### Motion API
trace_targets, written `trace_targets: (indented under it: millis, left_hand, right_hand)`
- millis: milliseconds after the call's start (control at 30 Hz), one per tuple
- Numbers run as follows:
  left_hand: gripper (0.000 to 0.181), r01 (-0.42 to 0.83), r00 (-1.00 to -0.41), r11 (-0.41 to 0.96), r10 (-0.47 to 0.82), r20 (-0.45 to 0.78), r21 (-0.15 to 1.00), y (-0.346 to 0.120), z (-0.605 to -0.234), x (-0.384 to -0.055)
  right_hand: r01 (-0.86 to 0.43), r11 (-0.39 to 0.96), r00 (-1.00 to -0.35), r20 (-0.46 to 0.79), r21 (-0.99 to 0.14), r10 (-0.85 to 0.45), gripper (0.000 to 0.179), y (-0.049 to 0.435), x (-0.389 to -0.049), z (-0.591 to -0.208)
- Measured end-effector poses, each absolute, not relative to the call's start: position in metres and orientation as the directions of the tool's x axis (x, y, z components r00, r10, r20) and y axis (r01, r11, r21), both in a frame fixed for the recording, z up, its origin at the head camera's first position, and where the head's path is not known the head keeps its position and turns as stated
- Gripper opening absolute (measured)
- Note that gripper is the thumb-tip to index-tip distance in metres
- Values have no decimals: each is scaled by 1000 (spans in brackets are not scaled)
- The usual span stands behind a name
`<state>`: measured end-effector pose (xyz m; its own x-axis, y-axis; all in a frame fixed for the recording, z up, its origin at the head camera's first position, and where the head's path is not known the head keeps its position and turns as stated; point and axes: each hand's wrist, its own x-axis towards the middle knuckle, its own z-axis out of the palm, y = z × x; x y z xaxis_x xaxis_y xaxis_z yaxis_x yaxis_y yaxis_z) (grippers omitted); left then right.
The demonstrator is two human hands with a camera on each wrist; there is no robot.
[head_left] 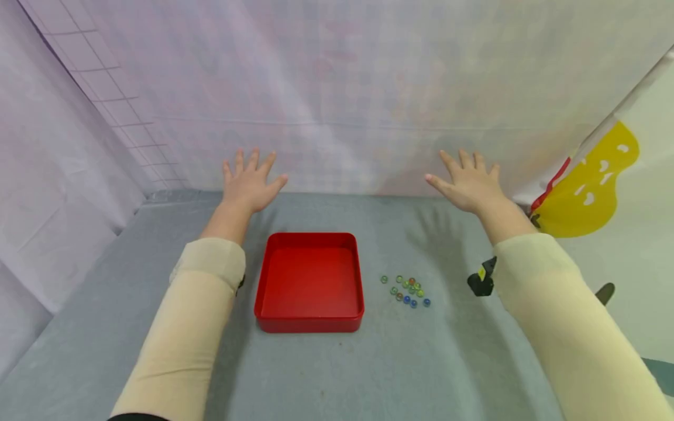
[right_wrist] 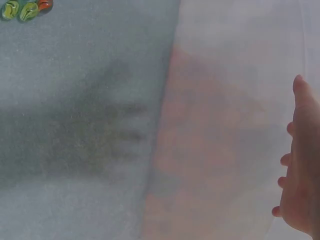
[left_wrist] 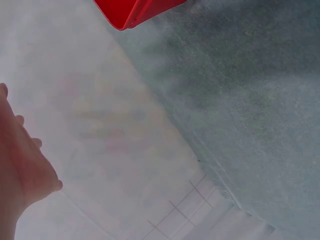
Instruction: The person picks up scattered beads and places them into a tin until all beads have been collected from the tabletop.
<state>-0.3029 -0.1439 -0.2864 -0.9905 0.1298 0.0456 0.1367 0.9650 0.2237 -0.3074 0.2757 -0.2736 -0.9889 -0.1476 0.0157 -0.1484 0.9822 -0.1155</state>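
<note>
My left hand (head_left: pixel 247 186) is held in the air beyond the tray's far left corner, fingers spread and straight, holding nothing. Likewise spread and bare, my right hand (head_left: pixel 470 183) hovers over the far right part of the table. Between the forearms lies a shallow square red tray (head_left: pixel 310 324); its inside shows only bare red floor. Just right of it, several glass marbles (head_left: pixel 412 289) in green, blue and orange are loosely clustered. In the left wrist view, the hand (left_wrist: pixel 22 170) is at the left edge, apart from the tray's corner (left_wrist: pixel 142 10). A few marbles (right_wrist: pixel 29 11) show top left in the right wrist view.
The grey-covered table (head_left: pixel 326 374) ends at a pale curtain (head_left: pixel 337 88) behind the hands. Another white cloth (head_left: pixel 47 175) hangs on the left. A yellow decoration (head_left: pixel 590 193) hangs at the right, and a black wrist device (head_left: pixel 481 283) sits by the right sleeve.
</note>
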Motion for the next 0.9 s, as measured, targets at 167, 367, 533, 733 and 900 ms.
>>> trace_targets:
  millis: [167,367,533,733,900]
  left_hand:
    - [70,161,-987,958,151,60,236,-145,-285,-303]
    - [72,188,-981,949,172,86,251,-149,-282,-299]
    - [73,212,-977,938,195,88,275,-152,-279,-295]
    - [74,263,-965,907,241,108,329,-156,-277,-291]
    - [74,306,-952,871,269,149,385,-161,-275,-284]
  right_hand:
    - [-158,981,-987,23,-115,-156,87,277,-304,-268]
    - [-182,976,-983,48,-118,-177,85,280,-298,-262]
    - [-183,974,-982,63,-132,-176,85,283,-293,-258]
    - [-199,970,-978,90,-141,-188,81,284,-285,-254]
    - [-219,964,-972,114,-150,-203,79,283,-276,-251]
